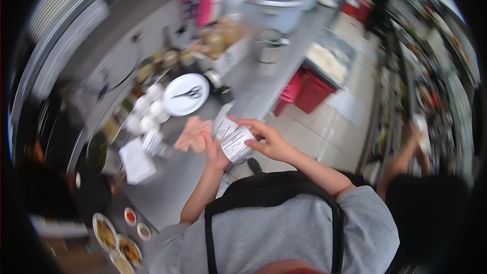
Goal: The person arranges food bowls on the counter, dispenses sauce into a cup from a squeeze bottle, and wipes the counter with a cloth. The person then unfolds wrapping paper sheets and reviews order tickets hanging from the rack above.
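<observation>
A printed paper receipt [236,144], curled and white with dark lines of text, is held in front of my chest over the edge of the steel counter. My right hand [269,141] pinches it along its right edge between thumb and fingers. At the lower left side of the paper, my left hand [218,155] grips it with the thumb raised. A crumpled pinkish cloth [192,134] lies on the counter just beyond my left hand. Farther back, black-handled scissors [193,93] rest on a white plate [175,105].
Bowls [152,106] and a white stack [137,161] stand left. Dishes of food [105,232] and sauce cups [130,216] sit at lower left. Red bins [312,91] stand on the tiled floor. Another person's arm [403,157] reaches toward shelving at right.
</observation>
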`<state>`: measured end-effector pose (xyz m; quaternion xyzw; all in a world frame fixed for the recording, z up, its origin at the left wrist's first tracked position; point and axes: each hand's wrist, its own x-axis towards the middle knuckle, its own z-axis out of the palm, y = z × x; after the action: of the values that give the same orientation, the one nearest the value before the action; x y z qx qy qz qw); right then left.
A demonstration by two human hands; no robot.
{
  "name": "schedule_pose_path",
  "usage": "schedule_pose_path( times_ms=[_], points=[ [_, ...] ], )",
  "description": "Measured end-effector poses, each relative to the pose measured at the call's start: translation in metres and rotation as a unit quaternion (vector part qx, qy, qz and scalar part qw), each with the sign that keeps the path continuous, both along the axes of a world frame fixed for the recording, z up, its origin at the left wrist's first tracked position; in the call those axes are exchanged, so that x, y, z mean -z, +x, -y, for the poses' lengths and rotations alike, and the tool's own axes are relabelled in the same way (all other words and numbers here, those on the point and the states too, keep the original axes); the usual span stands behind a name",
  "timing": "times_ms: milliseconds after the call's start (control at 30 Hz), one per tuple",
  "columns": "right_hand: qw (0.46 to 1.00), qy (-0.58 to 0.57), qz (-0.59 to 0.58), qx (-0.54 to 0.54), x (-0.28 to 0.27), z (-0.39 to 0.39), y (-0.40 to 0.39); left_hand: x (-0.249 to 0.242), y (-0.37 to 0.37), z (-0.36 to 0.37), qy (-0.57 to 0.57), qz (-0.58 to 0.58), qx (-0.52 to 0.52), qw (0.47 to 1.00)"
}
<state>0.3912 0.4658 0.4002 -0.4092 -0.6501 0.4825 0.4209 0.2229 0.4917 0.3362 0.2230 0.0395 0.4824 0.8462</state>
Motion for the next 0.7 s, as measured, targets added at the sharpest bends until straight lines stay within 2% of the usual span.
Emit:
schedule_pose_path(
  times_ms=[33,67,100,167,200,233,300,333,367,400,433,500,600,633,667,700],
  points=[
    [0.999,0.003,0.028,0.022,0.002,0.012,0.013,0.003,0.015,-0.004,-0.062,0.057,0.010,0.996],
    [0.997,-0.016,0.041,0.061,-0.004,0.026,0.023,0.008,0.029,-0.010,-0.098,-0.006,-0.001,0.995],
    [0.994,-0.018,0.048,0.096,-0.005,0.039,0.031,0.016,0.036,-0.017,-0.099,-0.002,0.035,0.994],
    [0.988,0.024,0.096,0.119,-0.004,0.065,0.057,0.016,0.069,-0.029,-0.102,-0.114,0.036,0.987],
    [0.992,0.003,0.043,0.122,-0.007,0.077,0.068,0.005,0.084,-0.031,-0.145,-0.092,-0.003,0.985],
    [0.990,0.006,0.043,0.137,-0.007,0.088,0.080,0.006,0.092,-0.040,-0.136,-0.070,-0.001,0.988],
    [0.974,0.053,-0.006,0.221,-0.004,0.106,0.107,-0.011,0.113,-0.041,-0.042,-0.109,-0.017,0.993],
    [0.968,0.028,-0.008,0.251,0.004,0.112,0.128,-0.013,0.132,-0.038,-0.017,-0.156,-0.020,0.987],
    [0.964,0.031,-0.013,0.262,0.000,0.123,0.145,-0.019,0.150,-0.023,-0.011,-0.160,-0.009,0.987],
    [0.961,-0.007,-0.009,0.276,-0.006,0.133,0.163,-0.027,0.167,-0.001,0.080,-0.233,0.053,0.968],
    [0.956,-0.046,-0.006,0.289,-0.009,0.144,0.182,-0.034,0.187,0.020,0.171,-0.302,0.113,0.931],
    [0.947,-0.051,-0.002,0.317,0.001,0.166,0.218,-0.042,0.233,0.054,0.337,-0.363,0.254,0.831],
    [0.891,0.041,-0.035,0.450,0.013,0.211,0.271,-0.040,0.319,0.096,0.352,-0.372,0.314,0.800],
    [0.867,0.051,0.008,0.496,0.012,0.227,0.291,-0.042,0.349,0.107,0.333,-0.370,0.320,0.806],
    [0.845,0.072,-0.040,0.529,0.010,0.241,0.308,-0.040,0.380,0.117,0.321,-0.327,0.315,0.831],
    [0.824,0.054,-0.019,0.564,0.008,0.258,0.328,-0.042,0.410,0.125,0.319,-0.311,0.330,0.832]
  ],
)
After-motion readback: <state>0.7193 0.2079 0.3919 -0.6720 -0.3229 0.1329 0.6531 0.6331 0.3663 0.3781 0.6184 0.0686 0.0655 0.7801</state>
